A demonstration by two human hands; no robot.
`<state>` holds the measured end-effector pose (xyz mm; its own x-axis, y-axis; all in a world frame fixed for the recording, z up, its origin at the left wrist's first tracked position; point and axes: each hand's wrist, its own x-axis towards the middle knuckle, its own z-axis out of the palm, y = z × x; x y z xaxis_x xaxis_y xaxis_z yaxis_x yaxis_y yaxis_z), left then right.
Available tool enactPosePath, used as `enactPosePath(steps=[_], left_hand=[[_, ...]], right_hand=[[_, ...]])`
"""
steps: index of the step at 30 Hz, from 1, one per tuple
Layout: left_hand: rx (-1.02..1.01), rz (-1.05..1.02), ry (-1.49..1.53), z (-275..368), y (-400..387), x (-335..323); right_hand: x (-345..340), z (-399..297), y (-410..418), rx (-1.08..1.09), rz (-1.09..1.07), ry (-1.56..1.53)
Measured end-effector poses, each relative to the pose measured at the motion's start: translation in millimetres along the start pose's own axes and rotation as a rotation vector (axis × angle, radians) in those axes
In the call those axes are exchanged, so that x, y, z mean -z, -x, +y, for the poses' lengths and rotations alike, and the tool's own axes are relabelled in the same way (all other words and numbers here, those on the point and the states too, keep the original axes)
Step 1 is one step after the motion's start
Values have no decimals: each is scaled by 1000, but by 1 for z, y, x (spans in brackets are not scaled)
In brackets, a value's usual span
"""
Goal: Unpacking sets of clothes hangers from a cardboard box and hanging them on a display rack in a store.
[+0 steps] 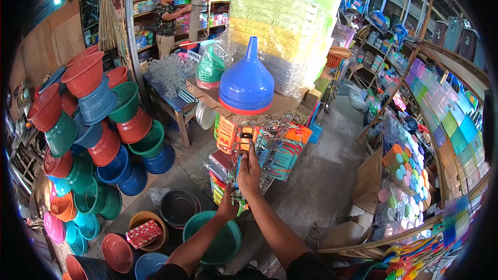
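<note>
Both my hands are in front of me at a hanging display of small goods. My left hand (228,204), the lower one, is closed around the bottom end of a narrow metal item (234,193), partly hidden by my fingers. My right hand (248,175) is higher, with its fingers pointing up against the same upright item, just below a small black part (246,135); its grip is unclear. Beside them hang an orange plastic grater or cutting board (225,132), a bunch of metal hooks (278,130) and teal plastic goods (283,161). Blue nested funnels (247,81) stand above on a cardboard-covered table (198,90).
Stacked plastic baskets (272,27) rise behind the funnels. Tall stacks of colored basins (124,124) fill the left. A green basin (218,241) and a black basin (179,207) stand near my feet. A person (166,19) stands at far shelves. Goods racks (447,116) line the right.
</note>
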<state>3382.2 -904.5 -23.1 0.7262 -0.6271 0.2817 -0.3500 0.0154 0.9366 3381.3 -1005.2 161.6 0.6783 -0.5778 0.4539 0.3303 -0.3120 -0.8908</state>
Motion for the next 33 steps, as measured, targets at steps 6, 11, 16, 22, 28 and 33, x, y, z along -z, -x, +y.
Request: enactPosePath(steps=[6, 11, 16, 22, 28, 33], left_hand=[[26, -15, -151, 36, -16, 14], [-16, 13, -226, 49, -29, 36], [74, -45, -280, 61, -41, 46], [316, -133, -217, 121, -53, 55], [174, 169, -389, 127, -57, 63], [-287, 294, -473, 181, -82, 67]], right_hand=[[-8, 11, -10, -6, 68, 34], [-26, 12, -12, 1, 144, 174], [-26, 28, -8, 65, 167, 308], [-20, 34, -1, -58, 137, 205], [-30, 23, 11, 152, 219, 356], [-9, 16, -3, 82, 188, 279]])
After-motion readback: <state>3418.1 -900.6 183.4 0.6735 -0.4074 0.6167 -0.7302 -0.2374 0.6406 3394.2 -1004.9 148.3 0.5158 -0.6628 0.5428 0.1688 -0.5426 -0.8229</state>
